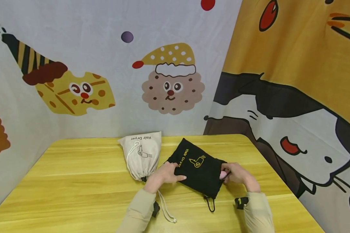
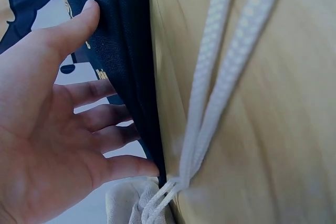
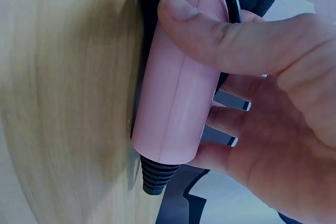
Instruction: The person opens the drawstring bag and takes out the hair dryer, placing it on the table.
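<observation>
A smooth pink plastic cylinder with a black ribbed end stub [image 3: 173, 93], probably a hair dryer's handle, protrudes from the mouth of a flat black cloth drawstring bag with yellow "Hair Dryer" lettering [image 1: 196, 170]. The rest of it is hidden, so the work looks partway through: the cylinder is neither fully inside nor clear of the bag (whether it is going in or coming out, this one moment cannot tell). The bag's mouth is not drawn tight; one thin black cord [image 3: 234, 3] crosses the cylinder, and a black drawstring loop [image 1: 211, 205] lies slack at the near corner.

The right hand [image 1: 236, 173] grasps the cylinder, thumb on one side, the other fingers around the far side. The left hand [image 1: 166, 173] grasps nothing firmly: its fingers are spread and fairly straight, resting against the bag's opposite end as if to steady it.

Just left of the black bag lies a beige cloth drawstring bag with dark dryer print [image 1: 143, 153], its neck gathered, so that one seems finished or untouched; its contents are hidden. A white cord [image 1: 166, 207] trails over the yellow wood-grain surface [image 1: 61, 187]. Beyond hangs a pale cartoon-printed cloth [image 1: 105, 48].
</observation>
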Action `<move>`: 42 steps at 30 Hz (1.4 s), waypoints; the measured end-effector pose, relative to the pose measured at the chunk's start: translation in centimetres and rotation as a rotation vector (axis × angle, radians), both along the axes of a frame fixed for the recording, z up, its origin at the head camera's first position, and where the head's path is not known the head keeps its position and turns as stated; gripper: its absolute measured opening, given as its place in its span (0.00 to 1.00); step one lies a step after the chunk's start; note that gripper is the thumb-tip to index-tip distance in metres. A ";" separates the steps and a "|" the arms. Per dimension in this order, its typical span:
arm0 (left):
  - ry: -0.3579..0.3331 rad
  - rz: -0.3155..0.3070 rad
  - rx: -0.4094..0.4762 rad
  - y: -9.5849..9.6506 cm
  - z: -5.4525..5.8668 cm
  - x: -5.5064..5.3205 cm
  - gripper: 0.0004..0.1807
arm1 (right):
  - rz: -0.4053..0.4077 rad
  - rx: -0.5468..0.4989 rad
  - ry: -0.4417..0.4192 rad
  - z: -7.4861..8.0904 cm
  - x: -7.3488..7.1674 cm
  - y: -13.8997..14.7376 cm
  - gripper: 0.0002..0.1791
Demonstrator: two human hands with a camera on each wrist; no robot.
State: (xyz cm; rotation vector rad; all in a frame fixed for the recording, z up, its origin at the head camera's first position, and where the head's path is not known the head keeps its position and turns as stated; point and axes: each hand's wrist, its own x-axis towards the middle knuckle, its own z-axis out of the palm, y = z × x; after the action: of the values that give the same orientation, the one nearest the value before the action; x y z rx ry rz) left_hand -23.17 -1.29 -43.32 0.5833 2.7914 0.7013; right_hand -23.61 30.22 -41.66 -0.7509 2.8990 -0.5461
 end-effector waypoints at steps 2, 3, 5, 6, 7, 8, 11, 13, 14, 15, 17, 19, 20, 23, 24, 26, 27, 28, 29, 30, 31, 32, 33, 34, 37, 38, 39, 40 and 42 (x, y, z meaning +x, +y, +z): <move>-0.005 0.003 0.003 -0.1 -0.1 -0.2 0.37 | 0.003 -0.002 -0.004 0.0 0.1 0.1 0.15; -0.005 0.005 0.003 -0.1 -0.1 -0.2 0.37 | 0.006 -0.005 -0.006 0.0 0.1 0.2 0.15; -0.005 0.007 0.003 -0.1 -0.1 -0.3 0.37 | 0.001 -0.011 -0.020 0.1 0.2 0.3 0.16; -0.002 0.007 0.004 -0.2 -0.1 -0.4 0.37 | 0.001 -0.011 -0.023 0.1 0.2 0.3 0.16; 0.001 0.006 0.004 -0.2 -0.1 -0.4 0.37 | 0.000 -0.011 -0.025 0.1 0.2 0.4 0.16; 0.001 0.005 0.007 -0.2 -0.1 -0.5 0.37 | 0.000 -0.012 -0.028 0.0 0.3 0.4 0.16; 0.002 0.003 0.008 -0.2 -0.1 -0.6 0.37 | 0.002 -0.010 -0.031 0.0 0.3 0.5 0.17; 0.001 0.005 0.006 -0.2 -0.1 -0.8 0.38 | 0.004 -0.010 -0.034 0.0 0.3 0.6 0.17; 0.000 0.007 0.003 -0.2 -0.1 -0.8 0.38 | 0.005 -0.009 -0.034 0.0 0.3 0.6 0.17; -0.001 0.010 0.000 -0.2 -0.2 -0.9 0.38 | 0.004 -0.010 -0.035 0.1 0.3 0.6 0.17; -0.004 0.016 -0.003 -0.2 -0.2 -1.0 0.38 | 0.001 -0.015 -0.047 0.1 0.3 0.6 0.17; -0.003 0.019 -0.005 -0.2 -0.3 -1.1 0.38 | 0.002 -0.010 -0.044 0.1 0.3 0.6 0.17; -0.001 0.019 -0.007 -0.2 -0.2 -1.1 0.38 | 0.003 -0.007 -0.041 0.1 0.4 0.6 0.17; 0.014 0.015 -0.007 -0.2 -0.3 -1.0 0.38 | 0.002 0.009 -0.032 0.1 0.4 0.6 0.16; 0.021 0.014 -0.006 -0.2 -0.3 -1.0 0.38 | 0.002 0.015 -0.027 0.1 0.4 0.6 0.16; 0.031 0.013 -0.004 -0.1 -0.3 -1.0 0.38 | -0.003 0.020 -0.029 0.1 0.4 0.5 0.15; 0.036 0.014 -0.004 -0.1 -0.4 -1.0 0.38 | -0.005 0.022 -0.031 0.1 0.5 0.5 0.15; 0.039 0.016 -0.005 -0.1 -0.4 -1.0 0.38 | -0.006 0.023 -0.032 0.2 0.5 0.5 0.15; 0.040 0.017 -0.007 0.0 -0.4 -1.0 0.38 | -0.006 0.023 -0.033 0.2 0.5 0.5 0.15; 0.041 0.019 -0.009 0.0 -0.5 -1.0 0.38 | -0.006 0.025 -0.031 0.2 0.5 0.5 0.15; 0.041 0.021 -0.011 0.0 -0.5 -1.0 0.38 | -0.007 0.027 -0.030 0.2 0.5 0.5 0.15; 0.041 0.023 -0.013 0.0 -0.6 -1.0 0.38 | -0.009 0.027 -0.031 0.2 0.6 0.4 0.15; 0.040 0.024 -0.014 0.0 -0.6 -1.0 0.38 | -0.013 0.025 -0.035 0.2 0.6 0.4 0.15; 0.040 0.026 -0.015 0.0 -0.6 -1.0 0.38 | -0.019 0.025 -0.040 0.3 0.6 0.4 0.15; 0.039 0.029 -0.013 0.0 -0.7 -1.1 0.38 | -0.044 0.021 -0.061 0.3 0.7 0.3 0.15; 0.039 0.031 -0.015 0.0 -0.7 -1.1 0.38 | -0.052 0.018 -0.070 0.3 0.7 0.2 0.15; 0.040 0.032 -0.018 0.0 -0.7 -1.2 0.38 | -0.062 0.014 -0.079 0.3 0.7 0.2 0.15; 0.040 0.034 -0.019 0.0 -0.7 -1.2 0.38 | -0.069 0.013 -0.084 0.3 0.8 0.2 0.15; 0.039 0.040 -0.025 0.0 -0.7 -1.2 0.38 | -0.078 0.012 -0.088 0.3 0.8 0.2 0.15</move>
State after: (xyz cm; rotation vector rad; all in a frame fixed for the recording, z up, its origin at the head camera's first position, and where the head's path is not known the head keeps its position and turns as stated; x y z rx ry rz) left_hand -24.37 -1.25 -43.98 0.5439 2.8507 0.6687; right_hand -22.84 30.40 -41.36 -0.5991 2.8567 -0.5544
